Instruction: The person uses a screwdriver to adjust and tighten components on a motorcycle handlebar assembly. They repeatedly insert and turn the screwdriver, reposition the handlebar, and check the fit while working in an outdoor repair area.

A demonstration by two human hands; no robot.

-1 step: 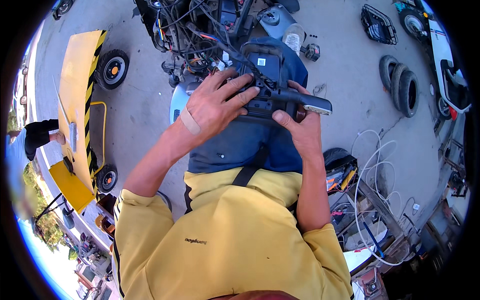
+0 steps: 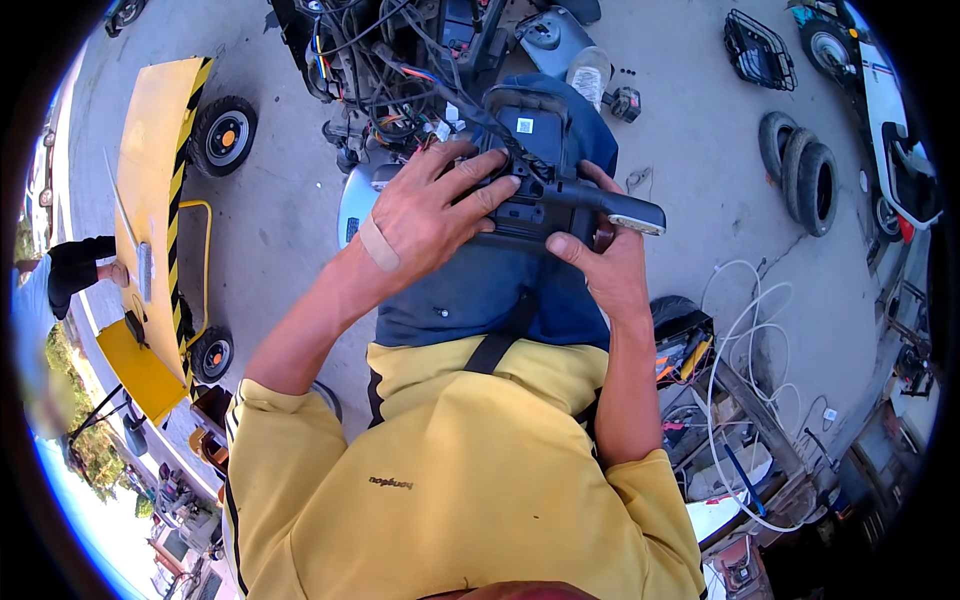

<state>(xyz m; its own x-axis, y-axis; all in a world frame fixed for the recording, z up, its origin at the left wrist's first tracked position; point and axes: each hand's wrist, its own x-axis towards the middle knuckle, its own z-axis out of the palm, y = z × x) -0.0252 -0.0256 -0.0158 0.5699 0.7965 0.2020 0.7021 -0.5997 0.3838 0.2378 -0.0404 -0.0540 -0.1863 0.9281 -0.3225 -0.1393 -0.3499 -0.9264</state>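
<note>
A black plastic scooter housing (image 2: pixel 525 215) with a recessed panel and a white square label lies across my thighs. A thick black wire bundle (image 2: pixel 490 125) runs into its middle. My left hand (image 2: pixel 435 195) rests over the housing's left side, fingers bent and spaced, tips by the wires; what lies beneath them is hidden. Closed round the right side is my right hand (image 2: pixel 610 255), thumb at the near edge and fingers partly hidden behind. Between its thumb and fingers a black arm with a clear-lensed end (image 2: pixel 637 216) sticks out to the right.
Beyond my knees stands a stripped vehicle frame (image 2: pixel 400 60) full of loose cables. To the left is a yellow cart (image 2: pixel 150 160) with black tyres, a person beside it. Tyres (image 2: pixel 818 190), a black basket (image 2: pixel 758 50) and a white hose (image 2: pixel 712 400) lie to the right.
</note>
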